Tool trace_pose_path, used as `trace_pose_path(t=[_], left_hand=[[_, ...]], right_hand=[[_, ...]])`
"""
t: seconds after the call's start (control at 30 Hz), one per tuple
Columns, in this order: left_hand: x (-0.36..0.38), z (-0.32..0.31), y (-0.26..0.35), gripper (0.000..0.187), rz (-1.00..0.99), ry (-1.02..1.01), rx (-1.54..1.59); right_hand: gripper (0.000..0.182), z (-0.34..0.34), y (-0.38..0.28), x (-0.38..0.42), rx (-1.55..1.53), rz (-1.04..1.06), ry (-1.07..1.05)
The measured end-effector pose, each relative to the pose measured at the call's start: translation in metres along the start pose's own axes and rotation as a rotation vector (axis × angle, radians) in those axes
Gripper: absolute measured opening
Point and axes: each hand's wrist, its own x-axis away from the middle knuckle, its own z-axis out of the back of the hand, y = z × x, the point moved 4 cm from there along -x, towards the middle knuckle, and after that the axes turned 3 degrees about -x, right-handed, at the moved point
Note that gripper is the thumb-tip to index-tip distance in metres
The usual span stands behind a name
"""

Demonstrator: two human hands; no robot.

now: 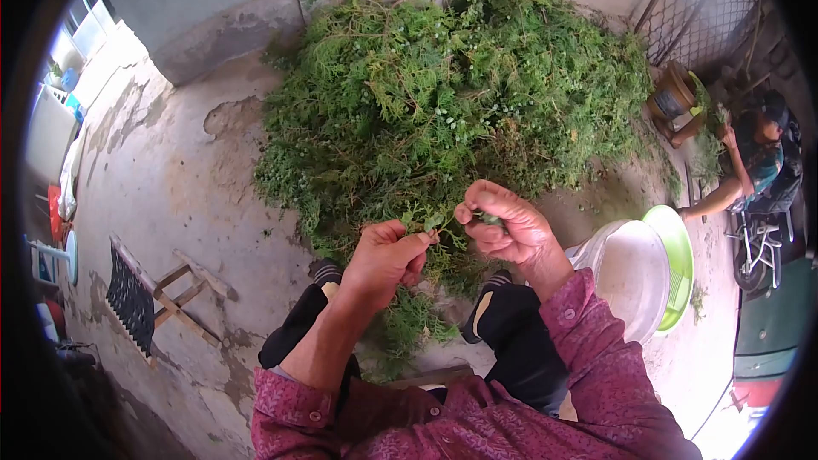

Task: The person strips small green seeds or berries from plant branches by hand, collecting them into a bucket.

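My left hand [388,266] pinches a small green conifer sprig [436,223] between thumb and fingertips, in front of my knees. Close by on the right, my right hand [514,230] is closed, its fingers curled around small green cones [488,219] that partly show in the palm. A narrow gap separates the two hands. Just beyond them lies a large heap of cut conifer branches [400,111], dotted with pale green cones. Loose greenery [409,328] also lies on the floor between my feet.
A white basin [632,277] and a green basin [673,268] stand to my right. At the far right a person [758,153] sits holding a branch near a brown bucket [671,89]. A folding stool [162,298] lies on the concrete floor at left. A wall [230,0] backs the heap.
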Motion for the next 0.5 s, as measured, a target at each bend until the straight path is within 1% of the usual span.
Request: trace_pose_path(t=[0.07,0.1,0.17,0.2,0.23,0.3,0.43,0.5], left_hand=[[-0.002,0.000,-0.003,0.009,-0.009,-0.020,0.002],[-0.003,-0.001,-0.004,0.009,-0.020,-0.039,0.006],[-0.003,-0.002,-0.004,0.009,-0.039,-0.035,-0.037],[-0.003,-0.002,-0.004,0.009,-0.057,-0.030,-0.081],[-0.003,-0.004,-0.004,0.009,-0.056,-0.029,-0.081],[0.000,-0.009,0.000,0.009,-0.168,-0.020,-0.299],[0.001,-0.011,0.002,0.011,-0.124,-0.007,-0.376],[0.002,-0.012,0.003,0.013,-0.129,0.014,-0.351]], right_hand=[[0.016,-0.002,-0.007,-0.001,0.585,0.113,0.286],[0.016,-0.004,-0.006,-0.001,0.585,0.114,0.287],[0.021,-0.005,-0.005,0.000,0.933,0.097,0.357],[0.025,-0.003,-0.002,-0.002,0.996,0.122,0.329],[0.025,-0.002,-0.001,-0.002,0.994,0.122,0.329],[0.028,-0.001,0.003,0.000,1.101,0.062,0.318],[0.024,0.001,0.005,0.000,1.188,0.018,0.301],[0.023,0.005,0.003,-0.001,1.350,0.194,0.308]])
